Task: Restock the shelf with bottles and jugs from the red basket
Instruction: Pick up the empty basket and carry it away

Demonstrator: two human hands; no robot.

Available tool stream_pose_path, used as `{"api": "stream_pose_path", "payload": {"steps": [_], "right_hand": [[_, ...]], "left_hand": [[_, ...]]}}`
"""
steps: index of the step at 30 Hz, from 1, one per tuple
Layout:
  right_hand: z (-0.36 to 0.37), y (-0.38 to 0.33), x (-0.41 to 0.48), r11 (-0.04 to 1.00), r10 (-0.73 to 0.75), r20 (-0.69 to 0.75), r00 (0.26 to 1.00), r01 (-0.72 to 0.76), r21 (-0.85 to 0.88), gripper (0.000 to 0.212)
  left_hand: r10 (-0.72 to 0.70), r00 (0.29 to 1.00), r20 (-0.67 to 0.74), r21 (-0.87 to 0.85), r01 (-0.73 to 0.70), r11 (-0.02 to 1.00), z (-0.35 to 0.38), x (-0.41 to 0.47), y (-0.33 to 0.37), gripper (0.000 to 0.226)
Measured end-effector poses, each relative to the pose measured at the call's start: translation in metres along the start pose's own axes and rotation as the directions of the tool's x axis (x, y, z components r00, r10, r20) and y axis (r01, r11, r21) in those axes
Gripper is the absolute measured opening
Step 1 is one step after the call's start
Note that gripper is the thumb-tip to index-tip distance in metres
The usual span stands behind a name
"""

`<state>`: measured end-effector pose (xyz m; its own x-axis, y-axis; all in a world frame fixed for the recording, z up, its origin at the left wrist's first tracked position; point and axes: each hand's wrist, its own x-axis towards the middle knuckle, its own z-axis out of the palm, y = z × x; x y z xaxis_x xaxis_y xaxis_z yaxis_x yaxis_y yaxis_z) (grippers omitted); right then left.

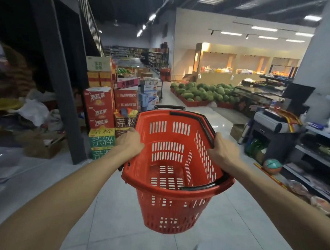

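— Two hands on it?
— Yes. The left hand [129, 142] grips the left rim of the red slotted plastic basket [174, 212], fingers curled over the edge. The right hand [219, 150] grips the right rim the same way.
— Where's the basket?
— Held up over the grey tiled floor [116, 218], right of the stacked drink cartons [101, 109].

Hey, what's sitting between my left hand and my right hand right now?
Only the red basket, seen in the head view: the left hand and right hand hold its opposite rims, and nothing lies inside it.
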<state>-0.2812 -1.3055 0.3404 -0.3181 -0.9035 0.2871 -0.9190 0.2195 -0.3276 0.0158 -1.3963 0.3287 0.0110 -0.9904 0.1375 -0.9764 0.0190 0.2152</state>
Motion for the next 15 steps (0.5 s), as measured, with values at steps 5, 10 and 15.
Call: {"api": "stream_pose_path", "payload": {"steps": [5, 10, 15], "right_hand": [[0.04, 0.01, 0.119, 1.0, 0.007, -0.025, 1.0, -0.007, -0.001, 0.035], [0.086, 0.031, 0.252, 0.999, 0.022, -0.047, 0.999, -0.024, -0.043, 0.035], [0.12, 0.048, 0.381, 0.999, 0.038, -0.043, 0.998, -0.038, -0.016, 0.036]], "left_hand": [[0.046, 0.999, 0.011, 0.026, -0.046, 0.999, 0.025, 0.128, 0.036, 0.066], [0.055, 0.998, 0.02, -0.008, -0.055, 0.998, 0.067, 0.258, 0.084, 0.06], [0.057, 0.998, 0.015, -0.024, -0.057, 0.998, 0.091, 0.382, 0.128, 0.063]]}}
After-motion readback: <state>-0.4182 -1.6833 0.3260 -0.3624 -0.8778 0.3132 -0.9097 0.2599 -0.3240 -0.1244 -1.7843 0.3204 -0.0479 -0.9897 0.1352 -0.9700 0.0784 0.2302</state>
